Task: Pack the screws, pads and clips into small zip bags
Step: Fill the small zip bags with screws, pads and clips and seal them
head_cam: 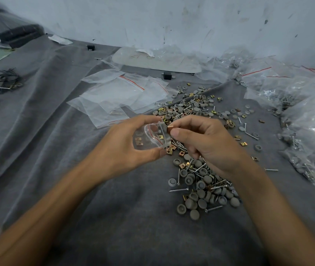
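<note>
My left hand [126, 143] grips a small clear zip bag [153, 137] with its mouth held open toward the right; a few brass clips lie inside it. My right hand [200, 139] pinches a brass clip [169, 128] between thumb and forefinger right at the bag's mouth. Under and beyond both hands a loose heap of grey round pads, silver screws and brass clips [200, 181] spreads over the grey cloth [76, 169].
A fan of empty zip bags with red strips [118, 95] lies behind my left hand. Filled bags [306, 116] pile up at the right. A white wall [172, 20] closes the back. Black cable ties [7, 79] lie far left.
</note>
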`<act>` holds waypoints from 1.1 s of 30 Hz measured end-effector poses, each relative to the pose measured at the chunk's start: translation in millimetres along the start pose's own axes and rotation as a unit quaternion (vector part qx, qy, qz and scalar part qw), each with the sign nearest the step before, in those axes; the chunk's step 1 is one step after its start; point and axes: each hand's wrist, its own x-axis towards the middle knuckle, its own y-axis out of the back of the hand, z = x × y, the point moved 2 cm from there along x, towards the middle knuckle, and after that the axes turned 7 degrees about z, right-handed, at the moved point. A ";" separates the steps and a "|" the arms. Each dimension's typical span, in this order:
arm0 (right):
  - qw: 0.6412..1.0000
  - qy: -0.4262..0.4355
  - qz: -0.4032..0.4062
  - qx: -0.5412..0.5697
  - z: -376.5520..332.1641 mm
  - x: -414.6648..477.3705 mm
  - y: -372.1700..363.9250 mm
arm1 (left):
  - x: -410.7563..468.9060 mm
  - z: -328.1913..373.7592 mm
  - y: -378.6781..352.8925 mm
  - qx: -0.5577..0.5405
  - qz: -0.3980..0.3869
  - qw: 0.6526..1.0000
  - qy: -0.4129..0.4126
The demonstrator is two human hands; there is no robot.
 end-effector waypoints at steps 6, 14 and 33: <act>0.998 0.016 -0.006 -0.053 2.8 -0.3 -6.4 | -0.9 2.3 1.6 0.002 -0.005 1.000 0.006; 0.998 0.020 0.012 -0.056 3.9 2.4 -0.6 | -0.6 1.6 0.7 0.000 -0.001 1.000 0.002; 0.998 0.047 0.002 -0.047 -6.2 -1.5 -6.8 | -0.4 0.9 -0.6 0.004 -0.008 1.000 0.004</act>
